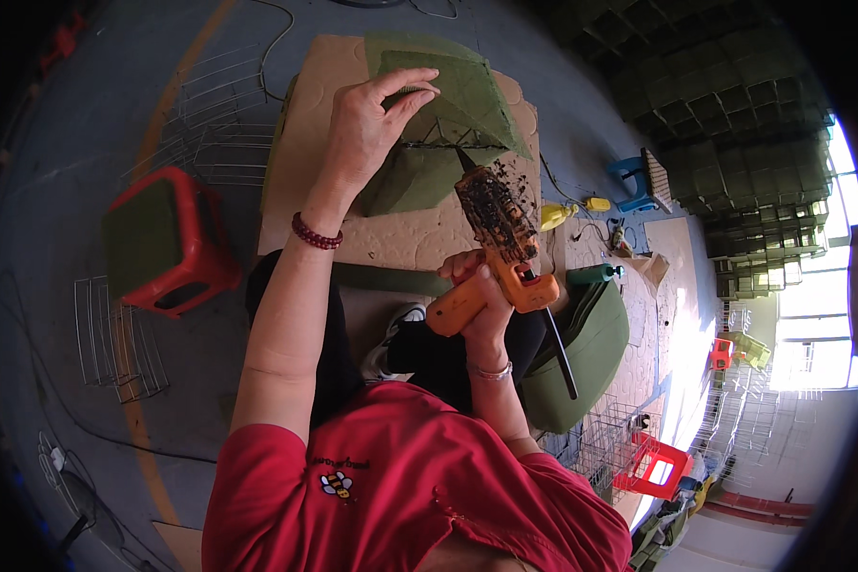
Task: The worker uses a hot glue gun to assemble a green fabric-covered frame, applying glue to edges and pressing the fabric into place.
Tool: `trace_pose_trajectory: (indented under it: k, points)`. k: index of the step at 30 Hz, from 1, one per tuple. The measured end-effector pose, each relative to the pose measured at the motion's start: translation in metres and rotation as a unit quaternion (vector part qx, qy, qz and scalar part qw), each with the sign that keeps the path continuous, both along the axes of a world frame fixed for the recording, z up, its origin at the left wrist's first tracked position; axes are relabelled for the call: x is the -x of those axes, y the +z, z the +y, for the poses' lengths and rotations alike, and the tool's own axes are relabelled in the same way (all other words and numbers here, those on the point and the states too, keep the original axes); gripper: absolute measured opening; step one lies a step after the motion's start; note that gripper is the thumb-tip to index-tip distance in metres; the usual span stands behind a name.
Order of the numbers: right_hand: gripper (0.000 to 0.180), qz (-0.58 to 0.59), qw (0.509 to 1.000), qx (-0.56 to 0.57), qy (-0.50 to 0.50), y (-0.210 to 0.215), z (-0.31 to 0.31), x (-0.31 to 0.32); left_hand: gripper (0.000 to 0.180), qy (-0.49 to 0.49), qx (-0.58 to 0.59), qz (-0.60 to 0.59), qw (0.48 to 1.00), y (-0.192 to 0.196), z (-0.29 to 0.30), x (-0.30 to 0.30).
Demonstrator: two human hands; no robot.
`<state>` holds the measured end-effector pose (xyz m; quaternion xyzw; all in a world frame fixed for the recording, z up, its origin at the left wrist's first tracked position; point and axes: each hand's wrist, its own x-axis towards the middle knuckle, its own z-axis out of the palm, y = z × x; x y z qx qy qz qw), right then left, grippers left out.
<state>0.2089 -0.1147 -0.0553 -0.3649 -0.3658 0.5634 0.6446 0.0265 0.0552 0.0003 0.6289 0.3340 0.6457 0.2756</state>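
Workshop floor, grey concrete, with a cardboard sheet (pixel 391 238) at upper centre as the work surface, a red stool (pixel 167 243) at left, bare wire frames (pixel 214 114) at upper left and stacked green-lined baskets (pixel 734 105) at upper right. The left hand (pixel 377 119), fingers closed on the fabric's edge, presses green fabric (pixel 458 91) against a wire basket frame (pixel 439 133) on the cardboard, apparently to keep it flat. The right hand (pixel 481 300), at centre, is clamped around an orange glue gun (pixel 496 286) whose glue-crusted nozzle points up toward that fabric edge.
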Motion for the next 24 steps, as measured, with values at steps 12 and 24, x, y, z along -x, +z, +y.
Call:
trace_pose_trajectory:
  k: [12, 24]
  points:
    - [0.021, 0.000, 0.999, 0.002, 0.036, 0.000, 0.000, 0.006, 0.024, -0.001, 0.004, 0.000, 1.000, 0.002, -0.001, -0.002]
    - [0.023, -0.008, 1.000, -0.007, -0.012, -0.005, 0.000, -0.003, 0.021, 0.025, -0.053, -0.019, 0.998, -0.009, 0.007, 0.000]
